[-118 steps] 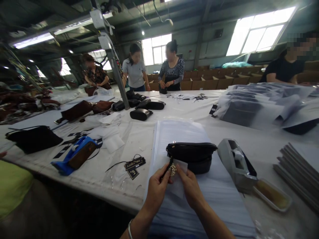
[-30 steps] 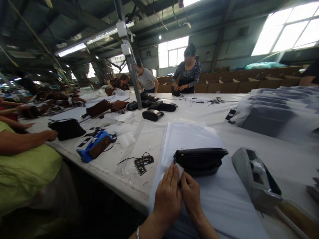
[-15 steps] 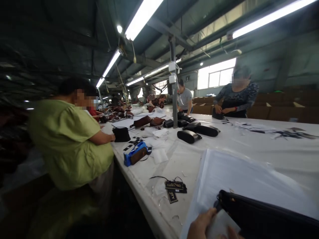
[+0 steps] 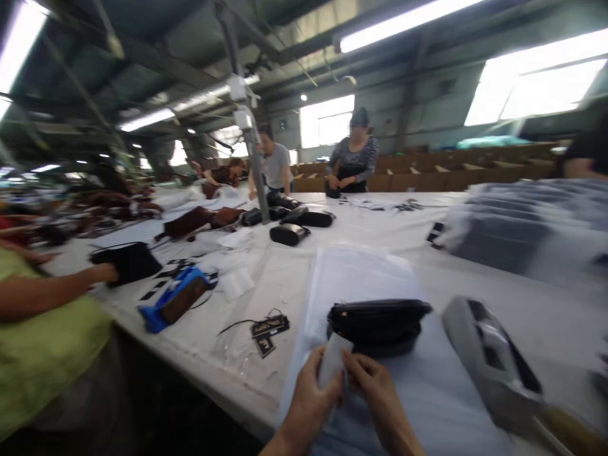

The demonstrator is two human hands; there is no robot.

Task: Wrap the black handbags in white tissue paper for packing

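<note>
In front of me a small black zippered bag (image 4: 380, 326) lies on a stack of whitish plastic sheets (image 4: 361, 269). My left hand (image 4: 308, 392) is closed on a white piece of paper or thin sheet (image 4: 334, 361), held upright just before the bag's left end. Fingers of my right hand (image 4: 373, 383) pinch at the right edge of the same white piece. Both hands are close together, over the near part of the sheets. Whether either one also touches the bag or its strap is hidden.
Left of the sheets lie black hang tags (image 4: 270, 326) and a blue tape dispenser (image 4: 175, 297). A grey tape dispenser (image 4: 489, 354) stands at right, before plastic-wrapped bags (image 4: 508, 237). Black cases (image 4: 289, 234) lie near a post (image 4: 256, 171). A co-worker's hand (image 4: 107, 272) touches another black bag.
The view has swung right, bringing the grey dispenser and wrapped bags into sight. My hands and the white piece show more fully; the black bag now appears whole, before my hands.
</note>
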